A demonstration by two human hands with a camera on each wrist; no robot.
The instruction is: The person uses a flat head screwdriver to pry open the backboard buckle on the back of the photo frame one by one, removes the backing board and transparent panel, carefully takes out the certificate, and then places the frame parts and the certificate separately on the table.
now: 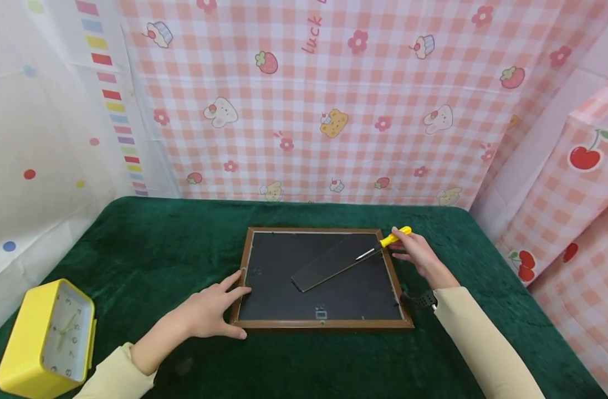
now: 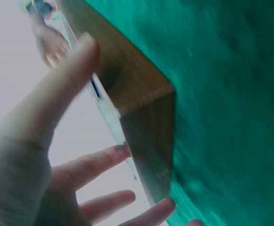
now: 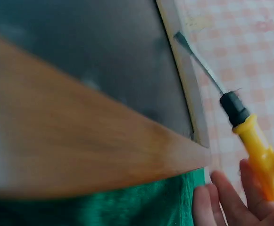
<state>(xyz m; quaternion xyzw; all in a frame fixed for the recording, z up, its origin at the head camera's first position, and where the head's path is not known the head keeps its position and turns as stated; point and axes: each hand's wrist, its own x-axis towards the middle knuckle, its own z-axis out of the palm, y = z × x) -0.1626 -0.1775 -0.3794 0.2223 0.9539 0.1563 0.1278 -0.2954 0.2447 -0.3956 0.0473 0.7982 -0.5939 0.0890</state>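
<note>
A picture frame with a brown wooden border lies back side up, its black backing board showing. Slanting over the board is a flat black stand leg. My left hand spreads its fingers at the frame's left side, with fingertips on the border and the thumb by the near left corner. In my right hand is a screwdriver with a yellow handle, held between thumb and fingers. Its flat metal tip points left, over the right part of the board in the head view.
A dark green cloth covers the table. At the front left stands a yellow alarm clock. Behind the table hangs a pink checked curtain, with more checked cloth at the right.
</note>
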